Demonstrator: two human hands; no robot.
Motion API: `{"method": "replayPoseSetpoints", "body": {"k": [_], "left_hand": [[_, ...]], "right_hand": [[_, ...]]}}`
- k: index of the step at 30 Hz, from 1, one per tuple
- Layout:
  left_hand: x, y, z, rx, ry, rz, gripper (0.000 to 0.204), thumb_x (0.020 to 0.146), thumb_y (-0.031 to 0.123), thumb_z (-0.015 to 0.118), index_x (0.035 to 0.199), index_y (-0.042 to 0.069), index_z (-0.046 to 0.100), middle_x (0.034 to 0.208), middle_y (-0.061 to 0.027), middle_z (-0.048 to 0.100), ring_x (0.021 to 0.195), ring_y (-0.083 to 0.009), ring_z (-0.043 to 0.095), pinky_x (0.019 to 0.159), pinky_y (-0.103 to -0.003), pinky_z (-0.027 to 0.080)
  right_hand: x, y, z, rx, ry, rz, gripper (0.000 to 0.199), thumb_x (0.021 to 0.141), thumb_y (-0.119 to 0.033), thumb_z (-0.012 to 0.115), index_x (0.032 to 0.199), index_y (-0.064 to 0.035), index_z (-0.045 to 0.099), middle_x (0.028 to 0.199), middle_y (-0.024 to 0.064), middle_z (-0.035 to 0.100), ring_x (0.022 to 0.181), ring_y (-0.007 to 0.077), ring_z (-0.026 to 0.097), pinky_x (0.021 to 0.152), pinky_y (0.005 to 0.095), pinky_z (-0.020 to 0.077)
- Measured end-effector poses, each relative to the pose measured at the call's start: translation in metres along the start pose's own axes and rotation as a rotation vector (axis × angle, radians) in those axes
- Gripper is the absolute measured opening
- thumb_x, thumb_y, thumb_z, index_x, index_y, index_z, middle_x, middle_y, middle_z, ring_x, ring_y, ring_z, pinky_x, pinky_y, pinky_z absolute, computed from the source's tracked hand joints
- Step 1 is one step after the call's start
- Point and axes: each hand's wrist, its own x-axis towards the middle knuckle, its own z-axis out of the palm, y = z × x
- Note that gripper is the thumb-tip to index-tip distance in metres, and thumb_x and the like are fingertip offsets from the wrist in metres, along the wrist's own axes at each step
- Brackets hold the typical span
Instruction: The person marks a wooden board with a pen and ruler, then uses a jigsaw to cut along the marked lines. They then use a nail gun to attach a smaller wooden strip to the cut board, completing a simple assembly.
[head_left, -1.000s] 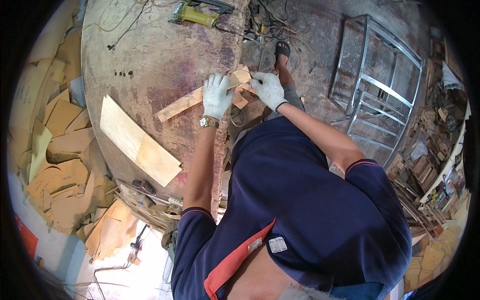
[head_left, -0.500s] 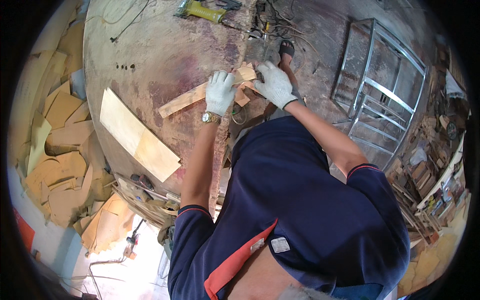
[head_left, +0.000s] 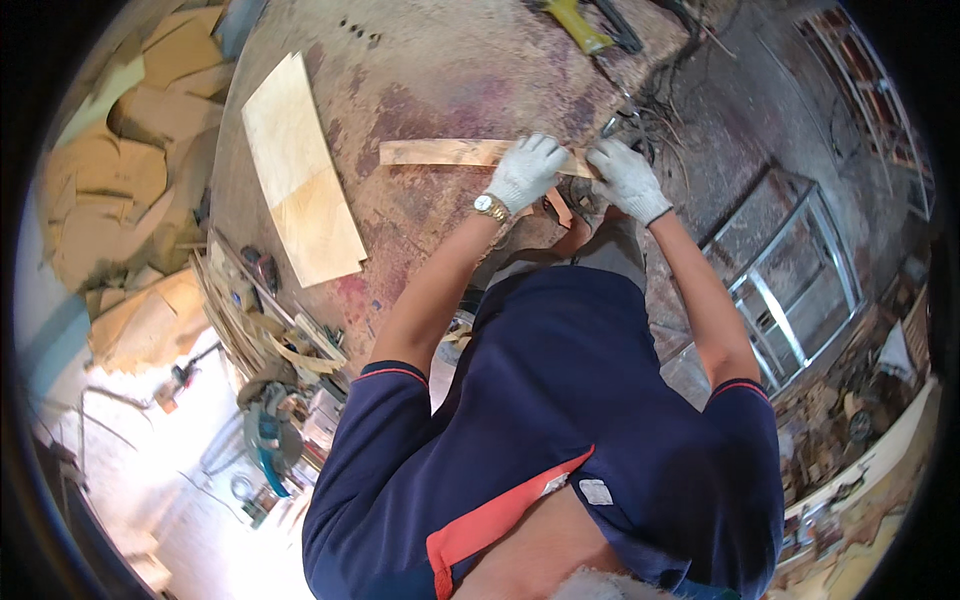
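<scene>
Strip (head_left: 445, 152) runs left-right over bench (head_left: 430, 90), longer stretch left of both hands. I see left hand (head_left: 528, 172) grasping it, nearer its middle; right hand (head_left: 627, 178) at right end, grip hidden, can't tell.

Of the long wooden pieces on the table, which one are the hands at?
The narrow strip, with the left hand on it and the right hand at its right end. The wide two-toned board lies apart to the left, untouched.
</scene>
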Motion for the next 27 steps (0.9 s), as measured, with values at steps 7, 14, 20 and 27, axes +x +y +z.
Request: {"method": "replayPoseSetpoints", "body": {"k": [7,14,20,27], "left_hand": [[-0.026,-0.014,-0.002,-0.134,0.190,-0.114,0.047,0.072,0.017,0.082,0.115,0.009,0.065,0.109,-0.0108,0.062,0.115,-0.0331,0.059,0.098,-0.046,0.050],[-0.140,-0.143,-0.007,0.265,0.789,-1.414,0.039,0.084,0.019,0.075,0.114,-0.003,0.064,0.110,-0.0161,0.069,0.104,-0.0284,0.065,0.092,-0.043,0.051],[-0.186,-0.200,0.012,-0.646,0.873,-1.296,0.030,0.087,0.026,0.079,0.102,0.000,0.079,0.105,-0.0172,0.075,0.102,-0.0289,0.070,0.095,-0.041,0.051],[-0.179,-0.186,0.000,-0.481,0.881,-1.359,0.027,0.083,0.025,0.081,0.103,0.007,0.082,0.114,-0.0172,0.076,0.114,-0.0285,0.071,0.098,-0.037,0.052]], "right_hand": [[0.003,0.004,0.000,-0.041,-0.009,-0.071,0.032,0.075,-0.014,0.078,0.103,-0.0067,0.065,0.108,0.0119,0.063,0.108,0.0351,0.062,0.087,0.0467,0.0544],[0.005,0.009,0.005,-0.057,-0.022,-0.068,0.038,0.070,-0.014,0.081,0.105,-0.0076,0.067,0.116,0.0112,0.066,0.113,0.0339,0.063,0.091,0.0450,0.0557],[0.005,0.009,0.005,-0.093,-0.059,-0.046,0.050,0.071,-0.012,0.080,0.119,-0.0085,0.068,0.123,0.0119,0.066,0.116,0.0355,0.063,0.093,0.0449,0.0561],[0.003,0.007,0.006,-0.132,0.005,-0.125,0.044,0.074,-0.011,0.079,0.116,-0.0071,0.068,0.122,0.0110,0.066,0.113,0.0344,0.063,0.090,0.0458,0.0561]]}}
